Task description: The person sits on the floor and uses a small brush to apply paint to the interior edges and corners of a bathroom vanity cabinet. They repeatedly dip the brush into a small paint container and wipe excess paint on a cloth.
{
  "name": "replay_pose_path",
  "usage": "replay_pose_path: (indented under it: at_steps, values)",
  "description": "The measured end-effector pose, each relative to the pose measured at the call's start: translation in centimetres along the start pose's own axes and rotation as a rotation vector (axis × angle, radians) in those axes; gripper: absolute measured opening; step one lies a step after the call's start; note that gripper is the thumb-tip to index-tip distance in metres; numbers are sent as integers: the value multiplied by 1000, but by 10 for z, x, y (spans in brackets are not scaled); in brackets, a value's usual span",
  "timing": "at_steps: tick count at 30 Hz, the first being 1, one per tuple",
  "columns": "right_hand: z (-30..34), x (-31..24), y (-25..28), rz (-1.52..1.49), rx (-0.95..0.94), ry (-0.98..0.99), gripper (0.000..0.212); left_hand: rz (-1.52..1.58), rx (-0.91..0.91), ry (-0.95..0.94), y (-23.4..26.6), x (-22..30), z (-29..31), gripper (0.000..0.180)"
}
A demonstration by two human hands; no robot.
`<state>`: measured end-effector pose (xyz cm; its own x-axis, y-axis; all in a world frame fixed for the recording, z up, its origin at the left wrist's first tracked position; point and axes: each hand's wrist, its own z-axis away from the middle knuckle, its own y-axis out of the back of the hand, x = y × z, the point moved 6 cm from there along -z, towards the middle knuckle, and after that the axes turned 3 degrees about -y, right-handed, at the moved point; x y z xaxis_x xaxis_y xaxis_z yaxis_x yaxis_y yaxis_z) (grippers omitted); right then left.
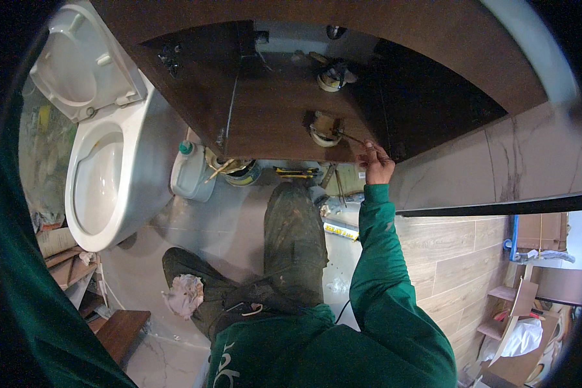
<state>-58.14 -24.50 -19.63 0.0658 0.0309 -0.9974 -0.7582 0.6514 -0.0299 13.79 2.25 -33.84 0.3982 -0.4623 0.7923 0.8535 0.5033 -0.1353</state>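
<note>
My right hand [376, 165], fingers pinched together, holds the thin dark handle of a tool [350, 136] at the front of the brown cabinet [271, 132]. The handle reaches left to a brownish, block-like piece over a round, pale, cup-like thing [324, 138]; whether the handle joins that piece is too dark to tell. Farther back in the cabinet is a second round pale thing [330, 80] with a dark object across it. My left sleeve [39, 291] runs up the left side, and its hand is out of sight. A crumpled pinkish cloth or paper [184, 295] rests by my left knee.
To the left stands a toilet [100, 181] with its lid raised. Beside it are a jug with a green cap [193, 171] and a bucket [244, 174] with a stick in it. A yellow-labelled tube [341, 231] lies near my right knee. Wooden boards [123, 339] lie at lower left.
</note>
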Motion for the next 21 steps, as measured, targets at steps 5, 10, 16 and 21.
replay_pose_path:
  at_steps: [5, 10, 16, 21]
  values:
    - [3, -4, 6, 48, 10, 32, 28, -109, 17, -47, -23, 15, 4, 58]
    - [0, 0, 8, 100, 23, 75, 26, -306, 36, -109, -44, 32, 12, 54]
    - [4, 1, 4, 86, -86, 168, 23, -664, 39, -255, -90, 69, 24, 50]
    - [6, 5, 8, 111, -82, 145, 21, -859, -29, -484, -157, 120, 31, 47]
